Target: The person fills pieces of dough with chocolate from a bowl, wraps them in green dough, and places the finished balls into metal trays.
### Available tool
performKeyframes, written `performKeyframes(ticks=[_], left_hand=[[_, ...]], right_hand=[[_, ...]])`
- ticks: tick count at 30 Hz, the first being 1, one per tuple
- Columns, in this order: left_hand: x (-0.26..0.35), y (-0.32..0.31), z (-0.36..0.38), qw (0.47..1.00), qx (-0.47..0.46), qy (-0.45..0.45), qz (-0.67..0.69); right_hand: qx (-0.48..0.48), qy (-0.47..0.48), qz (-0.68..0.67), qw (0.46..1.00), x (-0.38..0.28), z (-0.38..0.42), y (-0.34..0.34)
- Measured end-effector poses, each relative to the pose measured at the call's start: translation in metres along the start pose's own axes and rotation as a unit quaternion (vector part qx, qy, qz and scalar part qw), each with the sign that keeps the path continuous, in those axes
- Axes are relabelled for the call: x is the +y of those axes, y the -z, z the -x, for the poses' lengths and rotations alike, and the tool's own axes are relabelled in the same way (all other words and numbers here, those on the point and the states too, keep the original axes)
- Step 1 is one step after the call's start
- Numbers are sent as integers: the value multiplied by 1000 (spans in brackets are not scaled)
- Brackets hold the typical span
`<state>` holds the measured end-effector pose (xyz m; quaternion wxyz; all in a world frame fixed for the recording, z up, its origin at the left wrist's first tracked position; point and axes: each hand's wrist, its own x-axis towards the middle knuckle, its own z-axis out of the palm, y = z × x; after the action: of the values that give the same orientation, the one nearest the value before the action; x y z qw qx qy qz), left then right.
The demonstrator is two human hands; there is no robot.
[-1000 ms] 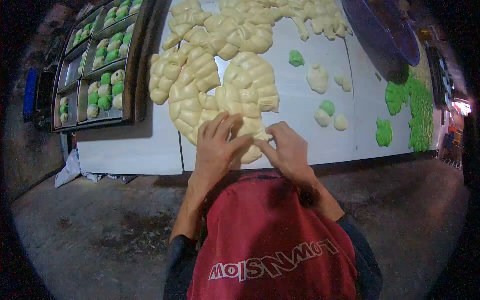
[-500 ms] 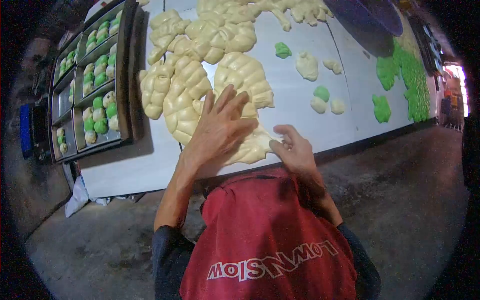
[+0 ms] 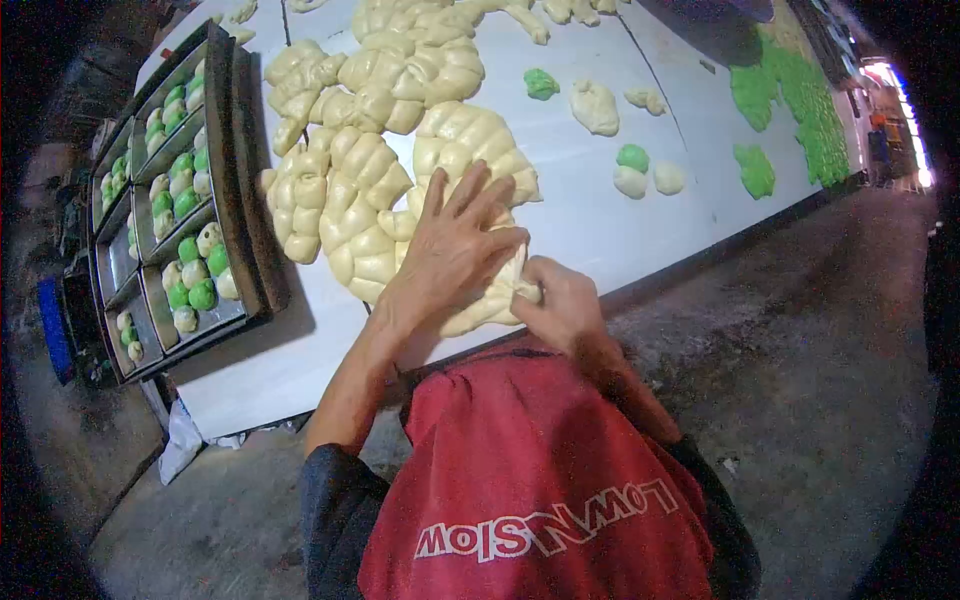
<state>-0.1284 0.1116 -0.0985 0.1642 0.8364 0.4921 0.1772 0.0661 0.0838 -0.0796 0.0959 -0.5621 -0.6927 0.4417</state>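
Note:
A big sheet of pale yellow dough (image 3: 365,245), creased into lobes, lies along the near side of the table. My left hand (image 3: 455,235) rests flat on it with fingers spread. At the dough's near right edge, my right hand (image 3: 562,305) is closed, pinching a stretched bit of dough between thumb and fingers. Right of my hands sit a small green dough ball (image 3: 632,156), a white dough ball (image 3: 630,182) touching it, and another pale ball (image 3: 669,178) slightly apart.
A divided metal tray (image 3: 250,190) on the left holds green and white dough balls. Farther back lie a green lump (image 3: 541,84) and a flat pale piece (image 3: 594,108). Green dough (image 3: 805,110) spreads at the far right. The white table's (image 3: 240,385) edge runs just before me.
My right hand has moved left and closed on the dough edge, where its fingers were looser before. My left hand stays on the dough. The whole view has tilted slightly.

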Motion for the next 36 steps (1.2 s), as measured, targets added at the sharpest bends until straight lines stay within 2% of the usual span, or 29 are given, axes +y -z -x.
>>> performKeyframes(ticks=[1,5,9,13,14,17,19,21,22,25,28,31,32,35,36], left_hand=[[0,1,-1,1000,10,2,2],[3,0,-1,1000,20,23,-5],[-3,-1,0,1000,2,20,-1],[-2,11,3,999,-19,-2,36],[0,15,5,999,-21,-11,42],[2,10,8,998,-38,-40,28],[4,1,7,998,-56,-41,2],[9,0,7,1000,-17,-16,-2],[11,-1,7,1000,1,-1,-13],[9,-12,8,997,69,32,-17],[15,-12,2,993,89,75,-27],[18,-11,2,994,76,73,-34],[15,-15,5,992,109,50,-33],[25,-4,17,971,132,76,185],[30,0,19,969,163,50,180]], right_hand=[[-54,-53,-39,996,0,3,6],[-123,-111,-283,945,47,15,11],[-75,-159,-446,878,22,23,9],[-41,-116,-282,952,26,14,-4],[-25,-99,-83,991,25,11,-5],[-28,-93,125,987,-1,5,-5],[-41,-68,80,994,3,5,-2],[-72,-48,16,996,21,7,9],[-112,-81,-26,990,17,11,22],[-195,-97,-158,963,24,31,54],[-238,16,-120,964,50,40,72],[-64,-118,-227,965,44,46,66],[-29,-129,-289,948,58,41,58],[58,-82,-423,901,59,21,43],[37,-79,-413,907,42,17,50]])
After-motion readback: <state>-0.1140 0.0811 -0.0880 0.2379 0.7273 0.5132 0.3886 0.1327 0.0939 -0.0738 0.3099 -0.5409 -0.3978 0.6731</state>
